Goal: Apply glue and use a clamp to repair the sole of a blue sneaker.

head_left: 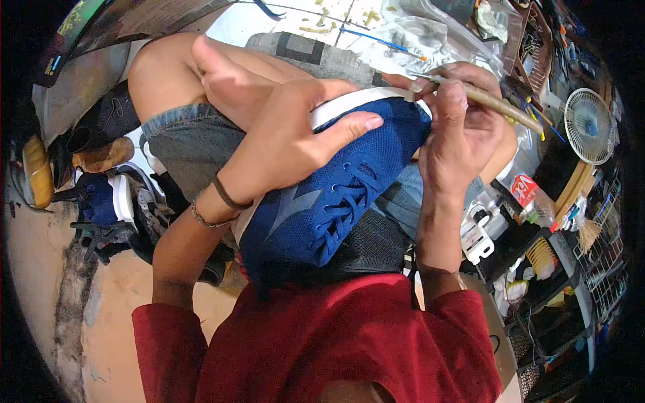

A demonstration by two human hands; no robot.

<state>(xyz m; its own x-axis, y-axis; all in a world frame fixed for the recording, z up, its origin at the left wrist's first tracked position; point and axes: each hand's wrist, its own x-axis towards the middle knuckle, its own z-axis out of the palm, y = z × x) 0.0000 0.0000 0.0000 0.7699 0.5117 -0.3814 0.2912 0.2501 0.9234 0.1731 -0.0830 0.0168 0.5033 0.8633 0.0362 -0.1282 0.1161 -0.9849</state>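
A navy knit sneaker (344, 201) with a white sole and navy laces lies across my lap, toe toward upper right. My left hand (295, 131) is closed on it, thumb on the upper and fingers along the white sole. My right hand (463, 121) grips a slim tool (502, 102) with a pale, worn handle and a thin tip, held at the sole's edge by the toe. Whether the tip touches the sole is too small to tell.
Plastic bags (433, 40) and a blue stick (383, 41) lie on white tiles ahead. At right are a fan (588, 126), a bottle (525, 193) and a wire rack (598, 255). More shoes (101, 201) sit at left.
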